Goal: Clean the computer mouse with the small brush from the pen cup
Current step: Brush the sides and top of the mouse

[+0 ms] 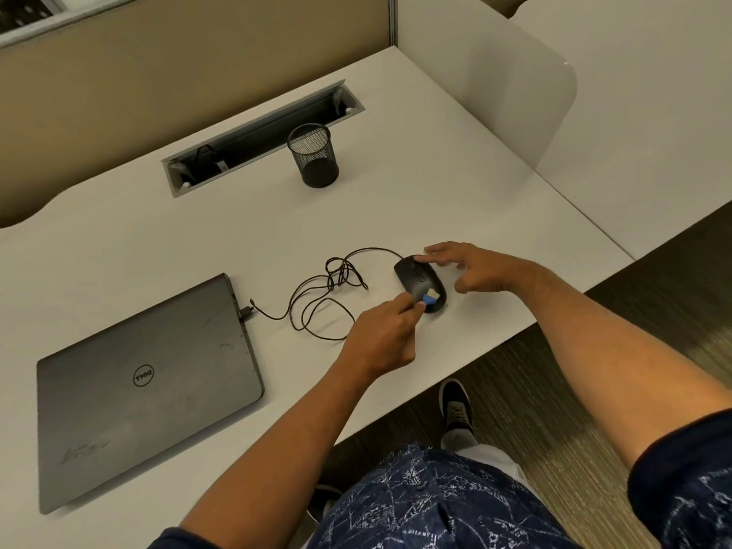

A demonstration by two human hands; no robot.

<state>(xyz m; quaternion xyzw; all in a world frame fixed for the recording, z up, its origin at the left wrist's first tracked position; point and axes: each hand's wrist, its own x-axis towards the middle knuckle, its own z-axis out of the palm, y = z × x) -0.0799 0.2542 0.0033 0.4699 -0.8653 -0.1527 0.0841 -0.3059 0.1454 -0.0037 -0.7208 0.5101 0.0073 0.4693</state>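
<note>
Two hands busy | left hand (382, 342) pinches small blue brush (431, 297) on black mouse (416, 281) | right hand (471, 269) splayed, steadying its far-right side | mouse likely light, slippery: brace sides

White desk (396, 200) with cable tray (261, 136), beige partition wall (158, 73), translucent side divider (515, 97), striped dark carpet (534, 390)

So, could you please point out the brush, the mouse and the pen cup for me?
brush (431, 297), head view, on its blue ferrule below the pale bristles.
mouse (412, 277), head view, on its black top shell.
pen cup (317, 160), head view, on its mesh side wall.
</note>
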